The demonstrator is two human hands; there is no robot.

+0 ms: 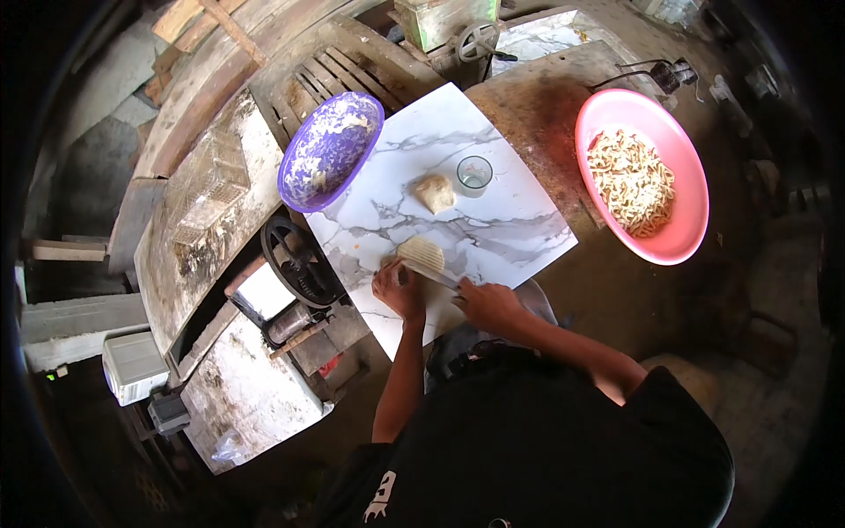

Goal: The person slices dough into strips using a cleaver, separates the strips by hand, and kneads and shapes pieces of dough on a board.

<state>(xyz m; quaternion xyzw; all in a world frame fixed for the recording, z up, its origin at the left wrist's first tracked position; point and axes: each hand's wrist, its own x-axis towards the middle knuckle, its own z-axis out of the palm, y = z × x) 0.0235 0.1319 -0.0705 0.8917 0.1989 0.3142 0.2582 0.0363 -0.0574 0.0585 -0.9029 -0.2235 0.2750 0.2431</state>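
Note:
On the marble-patterned board (510, 224) lies a flat, pale piece of dough (421, 253) with parallel lines across it. My right hand (486, 304) is closed round the handle of a knife (440, 278), whose blade lies along the dough's near edge. At the dough's left end is my left hand (400, 289), its fingers bent and partly apart; whether they hold anything is too small to tell. Farther back sit a lump of dough (435, 194) and, to its right, a clear glass (474, 174).
A purple basin (304, 167) with white residue overlaps the board's left corner. At the right, a pink basin (695, 198) holds many small dough strips. A machine with a black wheel (299, 261) stands close to the board's left edge.

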